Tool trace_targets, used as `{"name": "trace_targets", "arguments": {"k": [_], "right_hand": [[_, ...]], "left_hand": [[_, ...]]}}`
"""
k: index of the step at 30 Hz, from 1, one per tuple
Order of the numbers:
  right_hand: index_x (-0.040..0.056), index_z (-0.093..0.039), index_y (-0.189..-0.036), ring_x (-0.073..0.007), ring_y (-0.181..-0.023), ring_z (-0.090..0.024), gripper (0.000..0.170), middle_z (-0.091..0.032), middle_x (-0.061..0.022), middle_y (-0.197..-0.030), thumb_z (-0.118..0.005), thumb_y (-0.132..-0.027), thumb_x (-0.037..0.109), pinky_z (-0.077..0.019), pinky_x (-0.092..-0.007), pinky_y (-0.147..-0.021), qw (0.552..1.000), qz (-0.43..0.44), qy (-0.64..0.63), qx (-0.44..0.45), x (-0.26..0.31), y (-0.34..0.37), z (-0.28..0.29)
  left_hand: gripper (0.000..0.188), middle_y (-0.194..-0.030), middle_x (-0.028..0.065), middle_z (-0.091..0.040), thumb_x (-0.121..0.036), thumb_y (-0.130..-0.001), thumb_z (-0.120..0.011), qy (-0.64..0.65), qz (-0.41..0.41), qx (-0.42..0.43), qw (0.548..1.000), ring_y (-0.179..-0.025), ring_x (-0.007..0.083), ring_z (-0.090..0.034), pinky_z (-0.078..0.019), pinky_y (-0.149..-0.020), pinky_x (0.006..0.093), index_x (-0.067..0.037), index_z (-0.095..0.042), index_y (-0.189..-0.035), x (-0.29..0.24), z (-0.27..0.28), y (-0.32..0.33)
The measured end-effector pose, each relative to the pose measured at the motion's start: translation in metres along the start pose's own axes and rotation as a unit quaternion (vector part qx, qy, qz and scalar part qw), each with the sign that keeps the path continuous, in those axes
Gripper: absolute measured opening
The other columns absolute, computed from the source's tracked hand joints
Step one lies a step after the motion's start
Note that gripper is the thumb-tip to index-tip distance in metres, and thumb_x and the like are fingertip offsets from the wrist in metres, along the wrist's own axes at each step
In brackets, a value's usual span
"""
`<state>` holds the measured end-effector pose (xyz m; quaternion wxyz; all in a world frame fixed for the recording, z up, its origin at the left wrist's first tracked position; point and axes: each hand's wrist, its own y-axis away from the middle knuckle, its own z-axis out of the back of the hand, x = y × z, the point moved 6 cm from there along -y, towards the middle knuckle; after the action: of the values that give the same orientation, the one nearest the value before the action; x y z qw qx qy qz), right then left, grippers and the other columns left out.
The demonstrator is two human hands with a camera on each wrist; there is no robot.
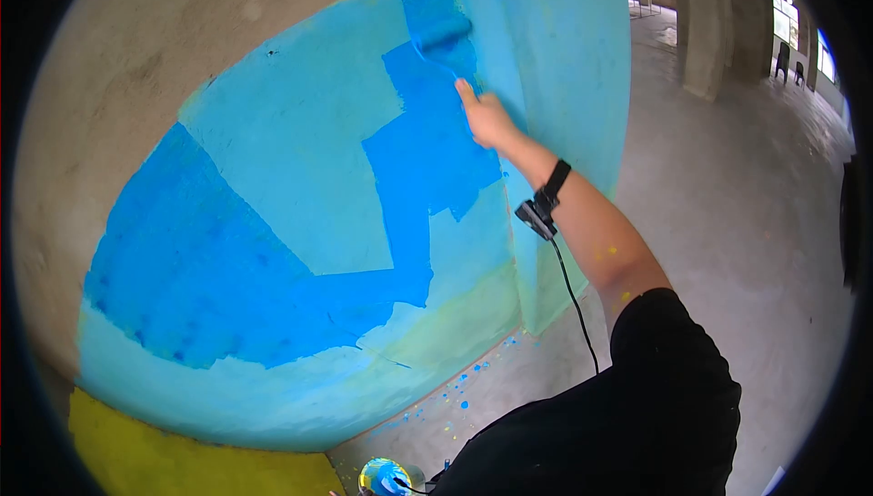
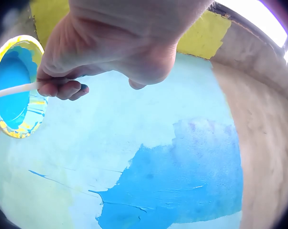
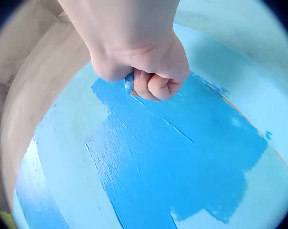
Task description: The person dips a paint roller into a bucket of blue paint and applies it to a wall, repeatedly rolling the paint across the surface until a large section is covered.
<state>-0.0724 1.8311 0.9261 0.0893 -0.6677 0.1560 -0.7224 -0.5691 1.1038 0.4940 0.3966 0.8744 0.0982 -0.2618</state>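
My right hand point(image 1: 489, 120) grips a paint roller point(image 1: 444, 30), its blue-coated sleeve against the wall near the top of the fresh dark blue area. In the right wrist view, the fingers of my right hand point(image 3: 144, 71) curl round the roller's blue-smeared handle point(image 3: 129, 83); its sleeve is hidden there. My left hand point(image 2: 110, 52) curls its fingers round the white handle point(image 2: 16, 90) of a paint bucket point(image 2: 39, 114) in the left wrist view. Blue paint fills the bucket, and yellow and blue smears cover its rim. The head view shows the bucket point(image 1: 382, 476) at the bottom edge.
The curved wall point(image 1: 291, 178) carries light blue and dark blue paint, with bare plaster point(image 1: 182, 23) beyond. A yellow panel point(image 1: 182, 450) lies low at left. Blue drips point(image 1: 465, 404) spot the concrete floor point(image 1: 727, 269). A black cable point(image 1: 577, 305) hangs from the right wrist camera point(image 1: 536, 217).
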Motion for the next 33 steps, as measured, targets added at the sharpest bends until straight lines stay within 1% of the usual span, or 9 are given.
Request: {"name": "trace_targets", "arguments": {"k": [4,6,9,13,19,22,29,31,33], "right_hand": [[-0.0026,-0.055,-0.061,-0.0323,-0.056,-0.056,0.079,-0.054,-0.0202,-0.059,-0.04,-0.101,0.064,-0.0424,-0.0496,-0.055,0.995,0.058,0.082,-0.008,-0.076,0.021,-0.002],[-0.0074,-0.059,-0.066,-0.0421,-0.065,-0.059,0.083,-0.06,-0.0282,-0.066,-0.04,-0.101,0.065,-0.0432,-0.0551,-0.064,0.994,-0.03,0.098,0.047,-0.096,0.034,-0.004],[-0.0053,-0.057,-0.063,-0.0413,-0.062,-0.058,0.082,-0.058,-0.0268,-0.063,-0.039,-0.101,0.065,-0.0429,-0.0544,-0.062,0.992,0.03,0.121,0.006,-0.071,0.021,0.001],[0.0094,-0.048,-0.065,-0.0172,-0.044,-0.041,0.071,-0.04,-0.0019,-0.052,-0.042,-0.097,0.072,-0.0316,-0.0387,-0.043,0.998,-0.012,0.056,0.027,0.006,-0.003,0.012],[0.0063,-0.048,-0.067,-0.0188,-0.044,-0.041,0.071,-0.042,-0.0045,-0.053,-0.043,-0.098,0.07,-0.0326,-0.0406,-0.044,0.998,-0.025,0.036,0.038,0.027,-0.006,0.013],[0.0028,-0.046,-0.065,-0.0204,-0.047,-0.04,0.074,-0.043,-0.0071,-0.054,-0.042,-0.1,0.067,-0.0334,-0.0432,-0.048,0.993,0.078,0.076,-0.033,-0.043,0.008,0.009],[0.0007,-0.04,-0.055,-0.0203,-0.049,-0.038,0.08,-0.037,-0.0077,-0.049,-0.042,-0.101,0.066,-0.0319,-0.0458,-0.051,0.993,-0.068,0.096,0.013,-0.241,0.11,0.001],[-0.0043,-0.05,-0.058,-0.0373,-0.056,-0.055,0.082,-0.052,-0.0226,-0.055,-0.042,-0.1,0.067,-0.0403,-0.051,-0.058,0.986,-0.127,0.104,0.035,-0.291,0.131,-0.001],[-0.0041,-0.05,-0.058,-0.0367,-0.055,-0.054,0.082,-0.052,-0.0222,-0.055,-0.042,-0.099,0.067,-0.0398,-0.0509,-0.058,0.984,-0.137,0.107,0.04,-0.31,0.149,-0.002]], "left_hand": [[0.102,-0.099,0.0105,-0.056,-0.087,-0.082,-0.044,0.007,-0.012,-0.034,0.999,-0.086,0.0232,-0.047,-0.0364,-0.079,0.0336,0.006,-0.058,-0.12,0.023,-0.004,0.004],[0.102,-0.098,0.0099,-0.055,-0.087,-0.082,-0.044,0.009,-0.017,-0.051,0.999,-0.084,0.0225,-0.047,-0.0361,-0.077,0.0329,0.007,-0.057,-0.12,0.034,-0.006,0.006],[0.102,-0.095,0.0089,-0.055,-0.087,-0.082,-0.045,0.003,-0.024,-0.073,0.997,-0.082,0.0214,-0.046,-0.0357,-0.075,0.0319,0.007,-0.057,-0.12,0.039,-0.011,0.007],[0.102,-0.092,0.0076,-0.054,-0.087,-0.081,-0.045,-0.013,-0.032,-0.102,0.994,-0.078,0.02,-0.045,-0.0352,-0.071,0.0304,0.007,-0.056,-0.119,0.042,-0.02,0.008],[0.102,-0.088,0.0062,-0.053,-0.087,-0.081,-0.046,-0.032,-0.05,-0.131,0.99,-0.074,0.0185,-0.044,-0.0347,-0.068,0.0291,0.007,-0.056,-0.118,0.032,-0.049,0.006],[0.1,-0.086,0.0058,-0.052,-0.087,-0.081,-0.046,-0.032,-0.056,-0.129,0.99,-0.072,0.0183,-0.044,-0.0349,-0.067,0.0293,0.006,-0.056,-0.114,0.021,-0.072,0.003],[0.096,-0.081,0.0048,-0.05,-0.087,-0.08,-0.048,-0.028,-0.057,-0.154,0.986,-0.068,0.0179,-0.044,-0.0355,-0.064,0.0298,0.005,-0.055,-0.107,0.025,-0.104,0.018],[0.095,-0.079,0.0045,-0.05,-0.087,-0.08,-0.049,-0.028,-0.053,-0.162,0.985,-0.067,0.0177,-0.044,-0.0357,-0.063,0.03,0.004,-0.055,-0.104,0.034,-0.111,0.024],[0.094,-0.078,0.0042,-0.05,-0.087,-0.079,-0.049,-0.027,-0.052,-0.164,0.985,-0.066,0.0176,-0.044,-0.0358,-0.063,0.0301,0.004,-0.055,-0.102,0.039,-0.12,0.024]]}}
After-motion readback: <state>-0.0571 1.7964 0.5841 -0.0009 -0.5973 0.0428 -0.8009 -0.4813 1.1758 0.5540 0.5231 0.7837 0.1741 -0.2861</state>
